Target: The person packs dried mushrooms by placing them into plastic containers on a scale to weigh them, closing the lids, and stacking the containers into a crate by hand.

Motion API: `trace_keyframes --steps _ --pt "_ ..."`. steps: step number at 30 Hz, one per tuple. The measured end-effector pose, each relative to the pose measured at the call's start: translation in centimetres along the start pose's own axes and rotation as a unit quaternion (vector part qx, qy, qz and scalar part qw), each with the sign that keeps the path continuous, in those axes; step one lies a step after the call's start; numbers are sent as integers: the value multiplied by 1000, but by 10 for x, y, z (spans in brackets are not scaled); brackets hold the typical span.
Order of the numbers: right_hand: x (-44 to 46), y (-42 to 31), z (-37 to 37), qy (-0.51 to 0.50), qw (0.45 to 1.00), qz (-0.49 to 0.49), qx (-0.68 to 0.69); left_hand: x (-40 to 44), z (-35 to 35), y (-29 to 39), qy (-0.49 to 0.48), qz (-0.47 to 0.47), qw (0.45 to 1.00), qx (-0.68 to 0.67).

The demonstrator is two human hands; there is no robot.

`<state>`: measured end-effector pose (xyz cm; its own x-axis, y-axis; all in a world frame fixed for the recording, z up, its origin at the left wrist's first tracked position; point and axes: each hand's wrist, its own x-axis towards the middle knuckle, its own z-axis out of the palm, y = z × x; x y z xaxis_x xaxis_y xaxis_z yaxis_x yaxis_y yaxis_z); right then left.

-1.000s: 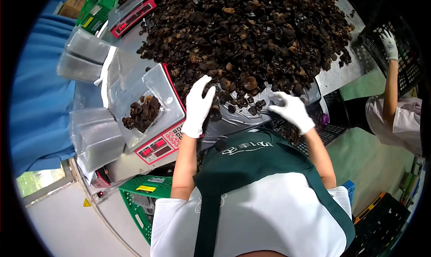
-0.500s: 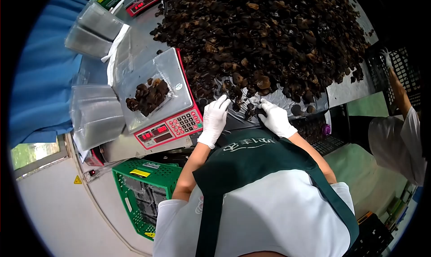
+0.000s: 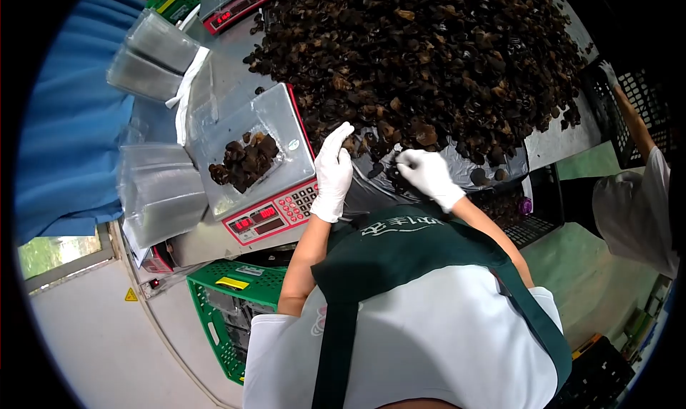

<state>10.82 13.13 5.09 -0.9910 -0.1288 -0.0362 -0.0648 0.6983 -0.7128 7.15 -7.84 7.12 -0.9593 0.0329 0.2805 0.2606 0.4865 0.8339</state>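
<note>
A large heap of dark brown dried fungus (image 3: 429, 58) covers the table in front of me. My left hand (image 3: 333, 174), white-gloved, is held on edge at the heap's near side, fingers stretched out and nothing seen in it. My right hand (image 3: 427, 174), also gloved, is bent over loose pieces on the dark plastic sheet (image 3: 457, 167); its fingertips are curled and blurred, and what they hold, if anything, cannot be made out. Left of my left hand, a red-edged scale (image 3: 286, 203) carries a clear bag with a clump of fungus (image 3: 246, 160) on it.
Stacks of clear bags (image 3: 161, 187) lie left of the scale. A second scale (image 3: 243, 5) stands at the back left. Below the table is a green crate (image 3: 268, 277). At the right, a co-worker's gloved hand (image 3: 609, 74) is at a black crate (image 3: 636, 101).
My hands came inward and down to the near edge of the heap, then my left hand rose with its fingers straightened. My right hand has shifted slightly left and up.
</note>
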Motion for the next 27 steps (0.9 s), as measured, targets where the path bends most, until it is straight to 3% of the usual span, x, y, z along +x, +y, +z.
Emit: trace_keyframes --steps 4,6,8,10,16,19,22,24,26,27 --pt "-29 23 -61 7 967 123 221 -1 -1 -4 -40 2 999 13" --pt "-35 39 -74 22 906 235 353 -1 4 -10 -65 -12 998 -12" --pt "-34 38 -72 36 903 259 341 0 12 -15 -72 -1 997 -11" --pt "-30 35 -53 71 962 153 214 2 15 -16 -77 6 997 -12" --pt "-25 21 -29 28 955 186 231 8 2 -10 -55 -7 998 -18" --pt "-43 22 -64 21 972 130 194 8 -7 -10 -103 -86 988 -73" --pt "-75 45 -125 -147 971 178 59 7 -14 -5 -121 -164 974 -97" --pt "-98 63 -156 -207 953 206 -85 5 -12 0 -119 -139 980 -76" --pt "-112 72 -166 -214 912 231 -264 3 -7 1 -151 -144 976 -60" --pt "-112 74 -164 -189 915 231 -272 2 -3 1 -141 -124 982 -22"
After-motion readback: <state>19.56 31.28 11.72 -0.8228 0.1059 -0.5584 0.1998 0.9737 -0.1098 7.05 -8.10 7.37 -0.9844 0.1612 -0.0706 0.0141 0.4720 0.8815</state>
